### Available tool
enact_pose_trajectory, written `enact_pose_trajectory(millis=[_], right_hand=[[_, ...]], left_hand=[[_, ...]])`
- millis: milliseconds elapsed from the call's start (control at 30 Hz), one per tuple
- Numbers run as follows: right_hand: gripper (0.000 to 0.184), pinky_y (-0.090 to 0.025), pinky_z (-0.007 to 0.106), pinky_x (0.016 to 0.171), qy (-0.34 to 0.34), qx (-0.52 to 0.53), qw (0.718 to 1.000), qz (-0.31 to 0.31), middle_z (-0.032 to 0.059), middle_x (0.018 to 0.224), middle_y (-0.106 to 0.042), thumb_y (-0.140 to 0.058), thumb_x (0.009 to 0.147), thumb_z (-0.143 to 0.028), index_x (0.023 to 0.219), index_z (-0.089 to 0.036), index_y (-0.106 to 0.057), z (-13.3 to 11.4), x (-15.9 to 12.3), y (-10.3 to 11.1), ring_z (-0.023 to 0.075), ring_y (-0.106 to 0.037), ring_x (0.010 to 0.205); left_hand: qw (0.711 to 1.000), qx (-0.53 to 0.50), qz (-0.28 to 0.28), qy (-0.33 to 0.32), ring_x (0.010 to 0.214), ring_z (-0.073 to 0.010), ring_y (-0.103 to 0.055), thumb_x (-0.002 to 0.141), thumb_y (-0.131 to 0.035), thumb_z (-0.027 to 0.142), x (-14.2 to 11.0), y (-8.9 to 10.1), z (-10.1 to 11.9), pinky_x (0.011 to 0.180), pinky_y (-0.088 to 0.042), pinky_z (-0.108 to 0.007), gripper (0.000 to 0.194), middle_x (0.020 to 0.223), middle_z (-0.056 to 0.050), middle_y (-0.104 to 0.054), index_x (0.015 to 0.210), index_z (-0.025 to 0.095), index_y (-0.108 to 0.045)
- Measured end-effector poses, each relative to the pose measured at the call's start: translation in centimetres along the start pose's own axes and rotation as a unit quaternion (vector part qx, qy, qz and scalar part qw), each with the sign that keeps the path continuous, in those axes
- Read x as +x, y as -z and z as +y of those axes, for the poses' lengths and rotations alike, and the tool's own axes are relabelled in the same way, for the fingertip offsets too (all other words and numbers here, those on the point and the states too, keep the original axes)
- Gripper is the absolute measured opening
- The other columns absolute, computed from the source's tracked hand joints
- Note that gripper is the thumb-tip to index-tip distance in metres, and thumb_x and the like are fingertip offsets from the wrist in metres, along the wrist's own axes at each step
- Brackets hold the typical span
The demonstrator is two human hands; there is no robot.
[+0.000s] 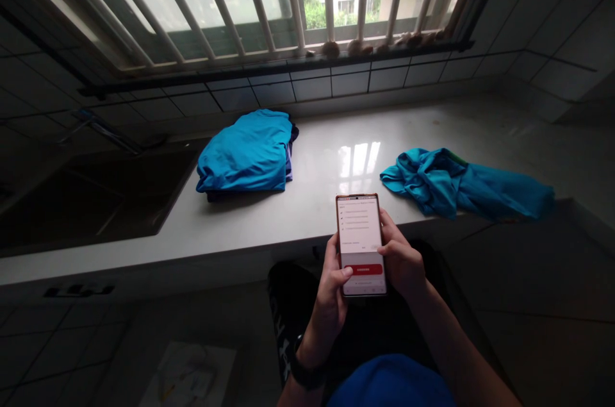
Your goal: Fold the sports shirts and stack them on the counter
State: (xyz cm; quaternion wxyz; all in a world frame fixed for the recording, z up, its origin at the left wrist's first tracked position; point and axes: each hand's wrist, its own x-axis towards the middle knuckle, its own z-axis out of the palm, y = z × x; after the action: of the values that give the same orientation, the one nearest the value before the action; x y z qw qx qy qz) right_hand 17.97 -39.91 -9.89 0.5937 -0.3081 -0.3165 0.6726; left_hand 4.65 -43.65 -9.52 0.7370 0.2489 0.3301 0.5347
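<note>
Both of my hands hold a smartphone upright in front of me, just off the counter's front edge. My left hand wraps its left side, the thumb lying over the lower screen near a red button. Around the right side is my right hand, its thumb on the screen's right edge. The fingers behind the phone are mostly hidden. Lit text lines fill the screen, too small to read. Beyond it to the left sits a folded stack of clothes, bright blue on top with darker cloth beneath. Crumpled blue-teal cloth lies to the right.
A white countertop runs below a barred window. At the left, a dark sink with a faucet is set into it. Small round objects line the sill. Under the counter lies a pale box-like object.
</note>
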Motion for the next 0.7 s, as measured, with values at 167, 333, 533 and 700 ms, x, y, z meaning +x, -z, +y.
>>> enact_pose_trajectory(millis=[167, 333, 533, 700], right_hand=[[0.047, -0.058, 0.044, 0.087, 0.001, -0.023, 0.998, 0.059, 0.0065, 0.107, -0.075, -0.067, 0.073, -0.031, 0.118, -0.024, -0.058, 0.0, 0.4, -0.4, 0.0288, -0.071, 0.098], [0.036, -0.058, 0.041, 0.084, 0.015, -0.048, 0.994, 0.099, 0.0045, 0.100, -0.075, -0.071, 0.078, -0.037, 0.109, -0.023, -0.060, -0.2, 0.8, -1.0, 0.0276, -0.071, 0.097], [0.033, -0.057, 0.039, 0.088, 0.025, -0.038, 0.991, 0.123, 0.0033, 0.101, -0.074, -0.070, 0.082, -0.040, 0.108, -0.024, -0.060, -0.1, 1.0, -1.4, 0.0254, -0.071, 0.098], [0.039, -0.056, 0.044, 0.093, 0.001, 0.014, 0.998, 0.061, 0.0057, 0.109, -0.074, -0.063, 0.079, -0.039, 0.115, -0.024, -0.060, -0.6, 0.2, -1.2, 0.0293, -0.069, 0.107]], left_hand=[[1.000, 0.021, 0.004, -0.006, 0.127, -0.0348, -0.059, 0.072, -0.069, 0.032, -0.2, 0.0, -0.2, 0.105, -0.048, -0.045, 0.071, 0.132, -0.010, -0.066, 0.141, 0.023, -0.051], [0.999, 0.038, 0.001, -0.022, 0.127, -0.0341, -0.059, 0.075, -0.068, 0.032, -0.3, -0.1, -0.4, 0.108, -0.047, -0.046, 0.070, 0.135, -0.009, -0.065, 0.142, 0.025, -0.051], [0.998, 0.052, -0.020, -0.039, 0.128, -0.0348, -0.058, 0.073, -0.071, 0.033, -0.1, 0.0, -0.4, 0.109, -0.046, -0.047, 0.070, 0.133, -0.009, -0.067, 0.140, 0.024, -0.052], [0.999, 0.033, 0.003, -0.014, 0.125, -0.0332, -0.060, 0.075, -0.068, 0.034, -0.4, -0.1, 0.1, 0.105, -0.048, -0.044, 0.069, 0.133, -0.009, -0.066, 0.141, 0.023, -0.051]])
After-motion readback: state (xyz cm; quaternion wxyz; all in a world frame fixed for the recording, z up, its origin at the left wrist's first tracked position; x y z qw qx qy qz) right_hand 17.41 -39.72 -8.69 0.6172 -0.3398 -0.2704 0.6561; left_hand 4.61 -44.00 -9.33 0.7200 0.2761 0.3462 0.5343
